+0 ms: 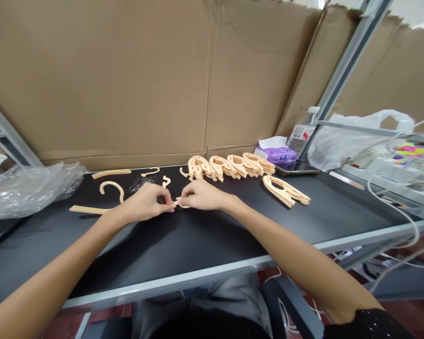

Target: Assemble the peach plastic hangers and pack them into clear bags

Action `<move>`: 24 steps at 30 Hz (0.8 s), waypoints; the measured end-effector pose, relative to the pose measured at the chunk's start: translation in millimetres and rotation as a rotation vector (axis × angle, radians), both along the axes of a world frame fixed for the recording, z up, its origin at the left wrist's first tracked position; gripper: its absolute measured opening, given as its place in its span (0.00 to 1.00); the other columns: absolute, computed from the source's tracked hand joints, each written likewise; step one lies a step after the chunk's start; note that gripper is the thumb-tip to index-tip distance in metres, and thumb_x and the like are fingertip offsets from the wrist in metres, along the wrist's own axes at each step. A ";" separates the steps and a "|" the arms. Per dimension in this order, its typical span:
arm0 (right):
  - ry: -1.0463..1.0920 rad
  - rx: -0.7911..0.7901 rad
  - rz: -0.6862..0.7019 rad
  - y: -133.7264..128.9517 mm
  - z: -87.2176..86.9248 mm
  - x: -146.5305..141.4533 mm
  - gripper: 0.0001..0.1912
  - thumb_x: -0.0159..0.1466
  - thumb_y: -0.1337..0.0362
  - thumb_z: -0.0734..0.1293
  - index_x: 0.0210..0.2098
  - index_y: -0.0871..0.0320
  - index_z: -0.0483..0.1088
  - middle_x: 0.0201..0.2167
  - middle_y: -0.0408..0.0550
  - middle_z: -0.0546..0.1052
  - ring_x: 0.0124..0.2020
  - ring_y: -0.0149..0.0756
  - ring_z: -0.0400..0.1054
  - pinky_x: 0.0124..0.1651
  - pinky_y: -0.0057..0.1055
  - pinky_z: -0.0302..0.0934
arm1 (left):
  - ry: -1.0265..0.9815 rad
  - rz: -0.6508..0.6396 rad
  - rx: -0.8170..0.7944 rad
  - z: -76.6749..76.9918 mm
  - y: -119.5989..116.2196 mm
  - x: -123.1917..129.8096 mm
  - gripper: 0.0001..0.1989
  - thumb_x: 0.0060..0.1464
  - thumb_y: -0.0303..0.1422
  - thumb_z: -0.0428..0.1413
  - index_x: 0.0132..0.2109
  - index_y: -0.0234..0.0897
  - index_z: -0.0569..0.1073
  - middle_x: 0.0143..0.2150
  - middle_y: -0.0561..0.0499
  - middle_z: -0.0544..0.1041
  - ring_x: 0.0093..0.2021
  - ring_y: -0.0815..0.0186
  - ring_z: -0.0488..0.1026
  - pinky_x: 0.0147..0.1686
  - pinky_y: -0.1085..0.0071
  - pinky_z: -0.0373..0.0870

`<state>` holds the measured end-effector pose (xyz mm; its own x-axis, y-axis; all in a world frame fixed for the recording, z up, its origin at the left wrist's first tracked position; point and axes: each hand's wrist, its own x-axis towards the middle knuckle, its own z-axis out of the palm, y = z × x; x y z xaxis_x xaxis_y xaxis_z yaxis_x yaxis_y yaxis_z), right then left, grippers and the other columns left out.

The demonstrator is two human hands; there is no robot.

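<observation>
My left hand (149, 201) and right hand (199, 194) pinch a small piece (175, 203); piled hangers (235, 170) look done; loose hook (120, 189), strip (88, 210) lie unjoined.

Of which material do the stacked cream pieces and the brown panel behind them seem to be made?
Stacked cream pieces: probably moulded plastic, fairly matte; smooth, repeated shapes suggest it, though wood is possible. Brown panel: apparently matte cardboard, creased and ragged-topped.
</observation>
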<state>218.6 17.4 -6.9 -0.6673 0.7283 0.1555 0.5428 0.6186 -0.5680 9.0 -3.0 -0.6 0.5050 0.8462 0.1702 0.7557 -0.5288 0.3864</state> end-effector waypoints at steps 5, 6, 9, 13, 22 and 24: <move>0.017 -0.018 0.015 1.6 -1.3 -1.1 0.09 0.60 0.67 0.65 0.30 0.63 0.78 0.24 0.42 0.74 0.27 0.27 0.61 0.31 0.25 0.50 | -0.001 0.002 -0.064 2.4 -0.9 0.3 0.08 0.46 0.38 0.62 0.29 0.39 0.80 0.27 0.54 0.81 0.29 0.64 0.76 0.29 0.74 0.66; 0.027 -0.026 0.023 2.1 -1.6 -1.3 0.10 0.61 0.67 0.65 0.30 0.63 0.78 0.24 0.42 0.74 0.27 0.27 0.61 0.31 0.25 0.50 | -0.009 -0.002 -0.065 2.4 -1.0 0.1 0.07 0.46 0.38 0.62 0.29 0.39 0.80 0.27 0.54 0.81 0.29 0.64 0.76 0.29 0.74 0.66; 0.047 -0.049 0.037 2.6 -2.1 -1.5 0.10 0.61 0.66 0.65 0.31 0.64 0.78 0.24 0.42 0.74 0.27 0.28 0.61 0.31 0.25 0.51 | -0.021 -0.018 -0.077 1.0 -0.4 -0.8 0.06 0.46 0.37 0.61 0.28 0.40 0.80 0.27 0.54 0.82 0.29 0.64 0.77 0.30 0.74 0.67; 0.013 -0.041 0.029 1.4 -2.1 -1.2 0.10 0.59 0.67 0.65 0.31 0.63 0.78 0.24 0.41 0.73 0.27 0.28 0.61 0.31 0.25 0.51 | -0.001 -0.009 -0.108 -0.4 0.7 -2.1 0.06 0.46 0.35 0.60 0.29 0.40 0.81 0.28 0.54 0.82 0.31 0.63 0.77 0.32 0.74 0.68; -0.021 -0.034 -0.008 -2.7 -1.8 -3.6 0.09 0.59 0.67 0.66 0.29 0.62 0.78 0.23 0.41 0.72 0.27 0.27 0.61 0.31 0.25 0.50 | 0.022 -0.030 -0.078 2.5 0.2 -3.3 0.06 0.47 0.34 0.58 0.29 0.39 0.80 0.29 0.53 0.82 0.31 0.64 0.78 0.33 0.74 0.68; -0.038 -0.032 -0.026 -3.3 -1.9 -4.3 0.09 0.59 0.66 0.66 0.29 0.62 0.78 0.23 0.41 0.73 0.27 0.27 0.61 0.31 0.25 0.50 | 0.014 -0.026 -0.082 2.1 0.7 -4.2 0.06 0.47 0.34 0.59 0.29 0.39 0.80 0.29 0.54 0.82 0.31 0.64 0.78 0.32 0.74 0.68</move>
